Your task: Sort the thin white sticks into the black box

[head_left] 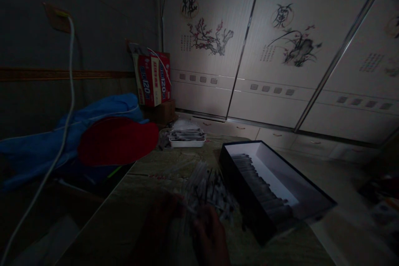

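Note:
The scene is very dark and the hands are blurred. My left hand [163, 212] is closed at the near part of the table, its fingertips at one end of a thin pale strip [188, 208], perhaps clear plastic. Close to its right, my right hand [209, 230] is curled shut at the strip's other end; what lies inside its fingers is hidden. Just beyond both hands spreads a loose pile of slim dark sticks and clear sleeves [215, 189]. To the right, an open dark box [299, 174] with a pale inside holds a row of similar slim dark pieces [258, 183].
At the table's far end stands a white tray [187, 144] with more thin pieces. A red round cloth item [116, 141] and blue fabric [102, 106] lie left of the table. A white cable [71, 70] hangs from the wall socket. Red cartons [152, 77] stand behind.

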The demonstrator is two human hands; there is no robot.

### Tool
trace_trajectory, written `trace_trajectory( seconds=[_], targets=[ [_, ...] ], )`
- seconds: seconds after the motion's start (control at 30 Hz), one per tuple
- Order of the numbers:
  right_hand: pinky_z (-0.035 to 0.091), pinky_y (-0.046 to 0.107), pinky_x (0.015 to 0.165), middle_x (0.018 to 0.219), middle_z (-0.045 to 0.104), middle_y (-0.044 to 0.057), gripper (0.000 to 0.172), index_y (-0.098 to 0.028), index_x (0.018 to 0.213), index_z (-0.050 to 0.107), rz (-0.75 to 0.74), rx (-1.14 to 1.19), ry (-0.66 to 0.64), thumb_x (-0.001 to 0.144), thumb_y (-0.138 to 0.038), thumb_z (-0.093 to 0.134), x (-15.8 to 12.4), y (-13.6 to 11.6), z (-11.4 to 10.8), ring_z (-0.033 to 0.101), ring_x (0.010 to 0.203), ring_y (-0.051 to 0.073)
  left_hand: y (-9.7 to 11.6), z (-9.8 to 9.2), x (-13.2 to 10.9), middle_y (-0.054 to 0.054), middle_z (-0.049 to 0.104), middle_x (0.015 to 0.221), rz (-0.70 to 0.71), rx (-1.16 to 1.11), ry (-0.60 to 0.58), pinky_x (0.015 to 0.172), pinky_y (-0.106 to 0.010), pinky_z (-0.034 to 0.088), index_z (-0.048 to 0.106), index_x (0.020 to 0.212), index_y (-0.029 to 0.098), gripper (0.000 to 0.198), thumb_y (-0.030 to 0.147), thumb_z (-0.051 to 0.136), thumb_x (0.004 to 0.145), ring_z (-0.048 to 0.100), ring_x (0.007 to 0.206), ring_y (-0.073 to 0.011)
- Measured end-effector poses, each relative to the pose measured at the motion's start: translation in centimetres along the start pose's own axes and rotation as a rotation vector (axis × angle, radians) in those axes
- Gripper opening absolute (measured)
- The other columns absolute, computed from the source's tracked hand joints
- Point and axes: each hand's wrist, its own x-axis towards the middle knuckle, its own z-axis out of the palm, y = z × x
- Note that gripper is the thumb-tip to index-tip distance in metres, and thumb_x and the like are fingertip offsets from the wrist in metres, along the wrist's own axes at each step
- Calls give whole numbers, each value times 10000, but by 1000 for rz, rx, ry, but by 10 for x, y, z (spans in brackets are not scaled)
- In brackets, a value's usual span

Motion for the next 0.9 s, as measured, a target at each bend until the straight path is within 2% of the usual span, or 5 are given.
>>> trace_trajectory(
  seconds=[0.2, 0.53, 0.67, 0.83, 0.9],
  targets=[
    [522, 294, 674, 747, 693, 50, 519, -245, 827, 687, 0, -9, 2, 754, -716, 481, -1, -1, 2, 636, 707, 204, 1, -1, -3, -8, 717, 661, -17, -11, 3, 701, -281, 501, 687, 791, 170, 255, 391, 564, 762, 653, 697, -198],
    [520, 300, 745, 882, 702, 72, 491, -245, 885, 687, -26, -24, 42, 736, -688, 537, -7, -3, 0, 640, 874, 233, 10, 2, -3, -20, 710, 591, -5, -41, 34, 633, -300, 538, 715, 683, 183, 335, 506, 631, 646, 668, 634, -224],
    [503, 241, 537, 668, 661, 20, 469, -214, 957, 658, 13, 11, -48, 813, -626, 487, -3, -7, 1, 617, 586, 162, 9, 2, -2, -34, 723, 607, -7, -41, 30, 628, -314, 542, 721, 664, 194, 401, 581, 629, 615, 677, 643, -245],
    [510, 346, 821, 928, 702, 83, 471, -231, 898, 699, -37, -60, 78, 729, -653, 575, -8, 0, 1, 620, 966, 256, 8, 0, -2, -25, 713, 588, -2, -25, 27, 638, -303, 531, 716, 631, 188, 381, 561, 640, 626, 665, 633, -233],
    [492, 357, 869, 978, 701, 77, 471, -243, 940, 693, -18, -62, 79, 749, -652, 556, -11, 5, 2, 609, 1007, 257, 8, 0, -1, -23, 705, 574, 4, -28, 25, 632, -298, 527, 705, 604, 185, 372, 553, 652, 617, 655, 616, -224]
  ],
)
